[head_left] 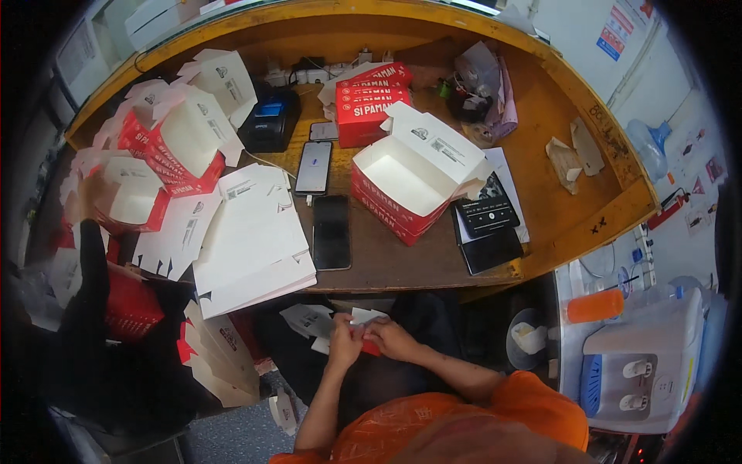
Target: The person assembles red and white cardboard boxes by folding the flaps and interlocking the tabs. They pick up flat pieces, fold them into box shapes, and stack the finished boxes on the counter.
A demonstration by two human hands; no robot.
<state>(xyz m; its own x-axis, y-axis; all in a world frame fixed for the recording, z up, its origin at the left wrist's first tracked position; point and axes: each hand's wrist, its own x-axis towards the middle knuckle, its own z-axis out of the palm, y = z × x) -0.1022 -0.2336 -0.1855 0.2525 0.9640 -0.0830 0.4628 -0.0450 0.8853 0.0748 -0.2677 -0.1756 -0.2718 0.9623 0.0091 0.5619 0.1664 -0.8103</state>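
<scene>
Low over my lap, both hands work on a small piece of red and white box cardboard (368, 315). My left hand (345, 340) is closed on its left side. My right hand (390, 340) pinches its right side, close to the left. A white flap (308, 319) with dark print sticks out to the left, and a bit of red shows below the fingers. Whether flap and held piece are one box I cannot tell. On the table ahead stands an open red and white carton (402, 182), its lid raised.
Flat white cardboard sheets (255, 228) lie left of the phones (332, 232). Open cartons (185, 143) crowd the left, where a co-worker's black sleeve (93, 271) reaches in. A tablet (487, 213) lies at right, and an orange cup (595, 306) is beside a water dispenser (641, 371).
</scene>
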